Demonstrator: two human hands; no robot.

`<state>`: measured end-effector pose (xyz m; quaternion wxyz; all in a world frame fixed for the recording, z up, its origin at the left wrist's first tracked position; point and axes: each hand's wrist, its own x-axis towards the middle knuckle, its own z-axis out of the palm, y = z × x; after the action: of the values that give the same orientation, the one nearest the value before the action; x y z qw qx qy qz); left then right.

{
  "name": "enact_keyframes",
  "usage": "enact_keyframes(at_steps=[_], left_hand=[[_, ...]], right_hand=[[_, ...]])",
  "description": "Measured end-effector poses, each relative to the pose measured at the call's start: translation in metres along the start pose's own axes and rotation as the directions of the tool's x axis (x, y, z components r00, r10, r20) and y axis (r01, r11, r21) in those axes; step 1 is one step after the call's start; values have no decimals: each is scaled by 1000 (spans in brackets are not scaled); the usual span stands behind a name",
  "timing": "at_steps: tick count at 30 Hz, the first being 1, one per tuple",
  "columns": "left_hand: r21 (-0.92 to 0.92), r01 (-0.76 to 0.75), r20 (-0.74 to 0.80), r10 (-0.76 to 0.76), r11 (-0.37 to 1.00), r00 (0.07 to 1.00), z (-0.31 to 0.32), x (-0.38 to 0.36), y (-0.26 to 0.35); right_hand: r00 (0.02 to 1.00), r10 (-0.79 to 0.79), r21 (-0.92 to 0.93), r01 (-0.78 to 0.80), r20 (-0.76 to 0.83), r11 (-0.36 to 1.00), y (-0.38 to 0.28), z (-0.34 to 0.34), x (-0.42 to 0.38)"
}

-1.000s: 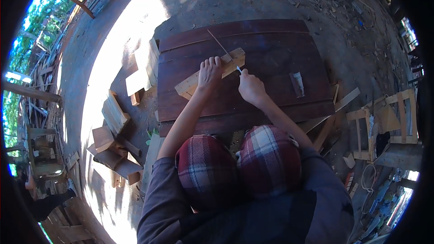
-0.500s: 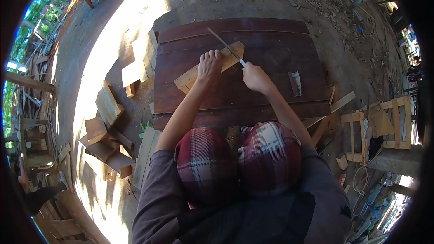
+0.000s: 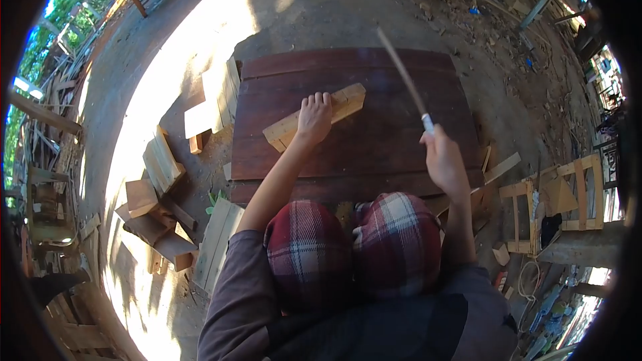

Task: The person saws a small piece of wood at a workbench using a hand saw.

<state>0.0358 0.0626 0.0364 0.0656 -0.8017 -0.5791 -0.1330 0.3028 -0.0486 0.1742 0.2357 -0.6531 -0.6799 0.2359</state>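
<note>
As a pale block of wood [image 3: 348,103] lies aslant across a dark reddish-brown wooden tabletop [image 3: 401,147], a person's left hand [image 3: 315,117] clamps it near the middle, fingers curled over its top. The right hand [image 3: 444,157], well apart from the left, grips the white handle [image 3: 428,124] of a thin, file-like tool [image 3: 411,91], its blurred shaft raised above the tabletop and clear of the block. Blur leaves the tool's edge or teeth impossible to tell. With a single hand as the only visible restraint, the block could pivot or slide if pushed hard at its far right end, which juts beyond the fingers. The bare knuckles pose another hazard: a stroke that skips off the wood could strike them, as no guard shows between hand and tool. Plaid-covered knees [image 3: 306,241] press close to the tabletop's near side, within reach of a swing that strays low. Beyond, wood offcuts [image 3: 164,160] litter the ground to the left, and a slatted wooden frame [image 3: 583,192] stands among scrap at right.
</note>
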Motion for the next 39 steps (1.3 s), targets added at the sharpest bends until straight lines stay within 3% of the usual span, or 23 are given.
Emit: enact_keyframes(at_steps=[1,2,5,6,8,12,14,18,23,28,32,33,35,36,38,39], left_hand=[[59,7,2,-7,998,1000,1,-2,3],[131,22,-16,-20,991,1000,-1,1,1],[69,22,-51,-19,997,999,12,2,-4],[59,-2,34,0,998,999,10,3,-5],[32,35,89,-38,999,995,-13,-1,4],[1,27,-89,-27,1000,996,47,-1,-4],[-27,39,-175,-43,999,984,65,4,-7],[-65,20,-129,-28,998,991,21,-2,1],[-105,-10,-135,-4,994,991,10,-9,-1],[-143,-27,-135,8,989,991,5,-13,-5],[-239,-55,-149,20,969,989,3,-11,-7],[-367,-68,-167,7,928,986,5,-12,-6],[-738,-112,-202,-59,666,978,8,-13,-1],[-804,-109,-193,-84,584,978,8,-14,1],[-400,-46,-144,-14,915,989,2,-20,3],[-37,-29,-46,28,999,999,-6,-21,1]], right_hand=[[998,-55,30,55,-9,998,3,4,4],[990,-26,29,22,142,999,-2,10,9],[917,-125,-42,152,378,987,-10,59,44],[912,-197,43,195,361,980,-36,72,47],[844,-338,4,370,416,929,-104,67,51],[750,-540,-69,605,382,793,-207,62,44],[698,-621,0,664,356,747,-243,59,35],[561,-765,104,781,316,615,-284,57,12],[481,-824,242,797,301,553,-293,61,-3],[446,-843,327,782,299,530,-291,78,-1],[490,-802,289,757,340,586,-290,81,5],[544,-746,258,713,384,652,-293,77,7],[601,-739,239,702,306,670,-288,79,24],[623,-737,233,700,263,675,-286,81,37],[713,-663,207,630,229,749,-276,85,79],[745,-651,193,624,146,757,-263,93,109]])
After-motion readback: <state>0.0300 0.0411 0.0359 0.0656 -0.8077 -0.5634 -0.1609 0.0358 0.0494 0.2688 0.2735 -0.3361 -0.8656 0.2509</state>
